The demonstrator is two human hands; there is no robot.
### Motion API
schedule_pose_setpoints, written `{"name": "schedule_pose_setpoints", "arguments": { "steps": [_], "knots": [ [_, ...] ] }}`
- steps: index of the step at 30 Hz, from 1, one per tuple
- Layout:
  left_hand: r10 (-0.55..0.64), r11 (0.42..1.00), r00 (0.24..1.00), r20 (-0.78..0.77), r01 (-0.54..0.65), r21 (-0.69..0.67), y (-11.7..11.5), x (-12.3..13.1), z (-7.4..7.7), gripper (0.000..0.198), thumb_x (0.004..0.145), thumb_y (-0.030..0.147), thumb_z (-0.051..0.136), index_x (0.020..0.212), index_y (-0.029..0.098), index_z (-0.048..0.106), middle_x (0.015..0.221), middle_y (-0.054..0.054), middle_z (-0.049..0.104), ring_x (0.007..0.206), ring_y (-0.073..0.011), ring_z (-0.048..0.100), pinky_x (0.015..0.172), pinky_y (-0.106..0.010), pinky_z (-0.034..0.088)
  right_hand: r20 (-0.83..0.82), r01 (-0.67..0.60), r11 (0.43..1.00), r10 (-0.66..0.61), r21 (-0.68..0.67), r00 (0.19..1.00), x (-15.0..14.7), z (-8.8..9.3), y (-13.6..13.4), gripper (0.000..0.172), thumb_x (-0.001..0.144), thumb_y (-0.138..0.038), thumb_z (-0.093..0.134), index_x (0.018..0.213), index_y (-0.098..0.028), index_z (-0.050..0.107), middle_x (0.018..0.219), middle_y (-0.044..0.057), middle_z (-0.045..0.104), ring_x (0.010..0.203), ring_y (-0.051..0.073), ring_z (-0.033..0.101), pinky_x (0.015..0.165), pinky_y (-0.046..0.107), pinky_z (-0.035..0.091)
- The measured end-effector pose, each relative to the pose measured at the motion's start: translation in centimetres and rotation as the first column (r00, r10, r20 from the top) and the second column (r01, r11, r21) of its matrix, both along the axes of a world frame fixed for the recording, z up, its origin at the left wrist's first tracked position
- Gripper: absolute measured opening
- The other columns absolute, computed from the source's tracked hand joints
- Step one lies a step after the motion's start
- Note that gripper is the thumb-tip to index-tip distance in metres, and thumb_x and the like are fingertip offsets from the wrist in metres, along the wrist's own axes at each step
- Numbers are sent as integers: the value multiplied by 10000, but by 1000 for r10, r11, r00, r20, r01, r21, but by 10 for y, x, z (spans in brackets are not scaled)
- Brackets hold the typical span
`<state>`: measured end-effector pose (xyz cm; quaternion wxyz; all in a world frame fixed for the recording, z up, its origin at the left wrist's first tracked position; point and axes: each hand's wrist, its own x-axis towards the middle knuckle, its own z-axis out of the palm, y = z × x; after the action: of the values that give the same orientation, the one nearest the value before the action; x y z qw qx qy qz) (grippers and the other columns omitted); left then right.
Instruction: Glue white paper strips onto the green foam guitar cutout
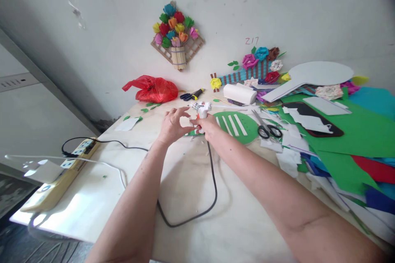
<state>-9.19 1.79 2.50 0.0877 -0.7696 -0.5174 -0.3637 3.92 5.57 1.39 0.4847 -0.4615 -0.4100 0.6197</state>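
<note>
My right hand point(206, 126) is wrapped around a white hot glue gun point(203, 109), its nozzle directed left. A black cord trails from the gun over the table. Close to the nozzle, my left hand point(174, 125) has its thumb and fingers curled round into a ring. Whatever lies at its fingertips is too small to make out. Behind my right wrist lies a green oval sheet point(251, 121) bearing several white strips point(235, 125); my hand and forearm cover part of it.
Black-handled scissors point(269, 130) lie right of the oval, beside paper scraps and green sheets point(345, 131). A red plastic bag point(157, 89) and pliers point(193, 95) are at the back. A power strip point(68, 164) runs along the left edge. Paper flowers point(174, 24) hang on the wall.
</note>
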Motion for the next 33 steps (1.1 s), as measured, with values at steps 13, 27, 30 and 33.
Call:
{"name": "schedule_pose_setpoints", "arguments": {
  "steps": [13, 27, 30, 33],
  "knots": [
    [-208, 977, 926, 315, 214, 16, 4, -7, -5, 626, 607, 334, 751, 1152, 211, 469, 964, -73, 665, 909, -200, 606, 821, -362, 422, -180, -37, 999, 36, -5, 983, 0, 5, -5, 291, 587, -75, 720, 706, -170, 472, 460, -80, 494, 339, 42, 364, 324, 183, 358],
    [-58, 998, 998, 5, 58, 33, 1, -3, 0, 657, 583, 290, 756, 1171, 228, 470, 952, -48, 670, 987, -262, 553, 890, -416, 360, 58, 31, 999, -33, 39, 998, -3, 2, -4, 361, 522, -63, 722, 721, -199, 453, 447, -96, 446, 347, 68, 406, 320, 199, 366],
    [-126, 992, 985, 114, 127, 0, 2, -6, -3, 672, 577, 298, 764, 1177, 232, 470, 970, -62, 662, 980, -254, 570, 893, -407, 369, 56, 35, 998, -38, 51, 998, -3, 3, -4, 336, 541, -49, 693, 724, -197, 454, 456, -90, 455, 350, 69, 407, 319, 200, 365],
    [-176, 981, 960, 220, 189, -38, 3, -7, -5, 679, 567, 301, 770, 1174, 226, 475, 971, -73, 658, 915, -230, 590, 855, -386, 399, 52, 34, 997, -38, 63, 998, -3, 3, -5, 316, 552, -51, 687, 719, -192, 459, 458, -86, 460, 352, 66, 402, 318, 197, 362]
  ]
}}
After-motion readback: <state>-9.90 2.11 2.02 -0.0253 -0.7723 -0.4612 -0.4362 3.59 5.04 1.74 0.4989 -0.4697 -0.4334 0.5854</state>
